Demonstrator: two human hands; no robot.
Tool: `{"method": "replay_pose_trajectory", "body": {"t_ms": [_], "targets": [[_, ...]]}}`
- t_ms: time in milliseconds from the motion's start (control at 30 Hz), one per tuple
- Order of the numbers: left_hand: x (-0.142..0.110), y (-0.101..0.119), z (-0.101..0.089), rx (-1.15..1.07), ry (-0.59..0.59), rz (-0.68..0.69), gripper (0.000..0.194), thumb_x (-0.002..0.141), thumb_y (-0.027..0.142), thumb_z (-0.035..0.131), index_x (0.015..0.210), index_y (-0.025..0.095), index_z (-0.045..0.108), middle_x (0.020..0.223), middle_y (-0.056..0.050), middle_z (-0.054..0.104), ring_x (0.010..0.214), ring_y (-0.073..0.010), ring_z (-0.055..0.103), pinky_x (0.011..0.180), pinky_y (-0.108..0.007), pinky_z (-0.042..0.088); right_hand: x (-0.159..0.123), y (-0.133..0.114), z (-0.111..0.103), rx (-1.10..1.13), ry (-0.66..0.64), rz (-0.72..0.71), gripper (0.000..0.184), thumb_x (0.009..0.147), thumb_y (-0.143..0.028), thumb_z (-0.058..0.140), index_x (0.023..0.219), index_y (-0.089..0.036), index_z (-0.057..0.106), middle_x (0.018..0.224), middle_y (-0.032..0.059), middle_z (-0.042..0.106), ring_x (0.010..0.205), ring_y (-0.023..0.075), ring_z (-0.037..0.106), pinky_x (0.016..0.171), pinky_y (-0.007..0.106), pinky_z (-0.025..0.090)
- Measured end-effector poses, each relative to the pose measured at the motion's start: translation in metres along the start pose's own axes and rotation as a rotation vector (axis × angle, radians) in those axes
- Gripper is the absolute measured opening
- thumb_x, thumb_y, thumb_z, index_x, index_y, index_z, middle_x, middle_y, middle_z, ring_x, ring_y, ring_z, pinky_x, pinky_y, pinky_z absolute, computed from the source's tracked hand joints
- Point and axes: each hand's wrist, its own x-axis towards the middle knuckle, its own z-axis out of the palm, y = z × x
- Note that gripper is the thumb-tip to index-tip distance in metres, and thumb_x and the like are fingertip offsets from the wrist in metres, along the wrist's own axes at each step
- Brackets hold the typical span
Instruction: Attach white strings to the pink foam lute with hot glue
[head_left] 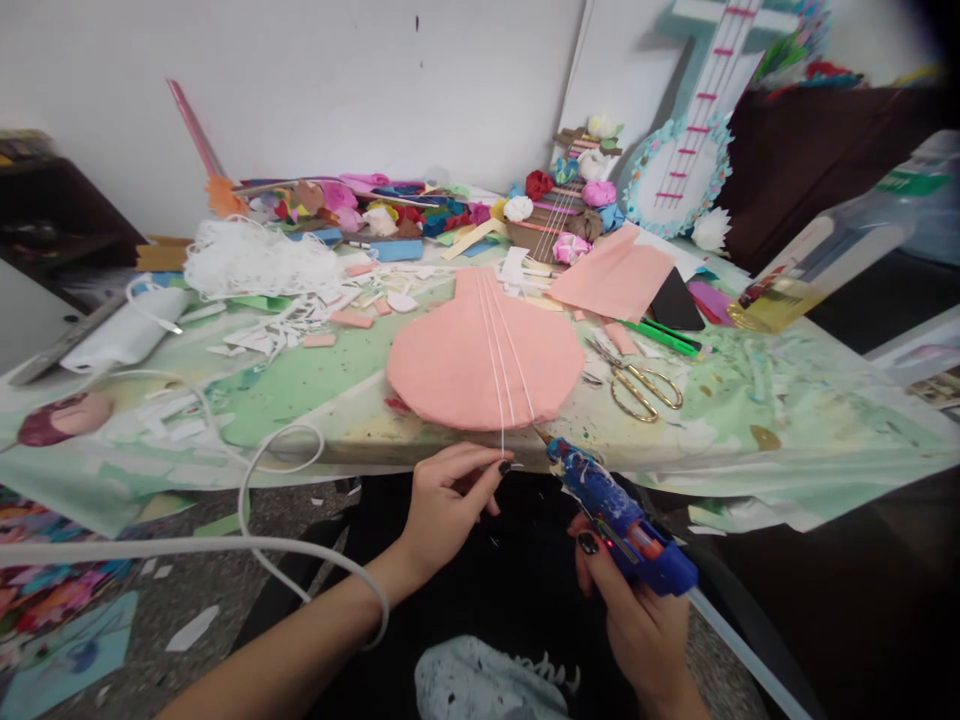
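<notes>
A pink paper-covered instrument body (442, 350), round with a short neck, lies flat at the table's front edge. Several white strings (495, 350) run down its face from the neck. My left hand (454, 505) pinches the lower end of one string between thumb and fingers, just below the body's bottom edge. In my right hand (630, 610) is a blue hot glue gun (600, 500), gripped by its handle with a small red light lit. Its nozzle points up and left, close to the lower right rim of the body. A clear glue stick (742, 650) sticks out behind it.
Gold-handled scissors (645, 388) and a green cutter (664, 337) lie to the right. A white string heap (259, 258) and paper scraps sit at the left. A white cable (247, 490) loops over my left forearm. Behind stand a decorated instrument (679, 165) and, at right, a bottle (825, 250).
</notes>
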Motion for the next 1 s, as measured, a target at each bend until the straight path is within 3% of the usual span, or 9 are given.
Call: {"method": "replay_pose_trajectory", "body": {"t_ms": [433, 833, 1000], "targets": [[0.013, -0.005, 0.006, -0.198, 0.003, -0.331, 0.035, 0.076, 0.036, 0.067, 0.094, 0.007, 0.071, 0.06, -0.005, 0.066, 0.037, -0.0095, 0.056, 0.032, -0.015, 0.038, -0.004, 0.005, 0.0, 0.028, 0.02, 0.023, 0.01, 0.088, -0.023, 0.06, 0.097, -0.018, 0.061, 0.073, 0.0003, 0.06, 0.052, 0.0085, 0.048, 0.05, 0.021, 0.04], [0.02, -0.003, 0.007, -0.222, 0.002, -0.393, 0.041, 0.076, 0.037, 0.065, 0.103, 0.005, 0.069, 0.055, -0.004, 0.065, 0.035, -0.01, 0.056, 0.031, -0.015, 0.037, -0.004, 0.002, -0.002, -0.021, -0.081, 0.05, 0.01, 0.091, -0.026, 0.056, 0.094, -0.017, 0.059, 0.074, 0.0012, 0.056, 0.059, 0.0118, 0.049, 0.054, 0.025, 0.04], [0.022, 0.001, 0.006, -0.223, 0.004, -0.416, 0.037, 0.075, 0.036, 0.065, 0.094, 0.004, 0.069, 0.052, -0.005, 0.065, 0.035, -0.0111, 0.057, 0.031, -0.016, 0.037, -0.007, 0.007, -0.002, -0.004, -0.082, 0.035, 0.008, 0.092, -0.024, 0.055, 0.094, -0.019, 0.06, 0.074, -0.0002, 0.055, 0.061, 0.0111, 0.05, 0.055, 0.024, 0.04]]}}
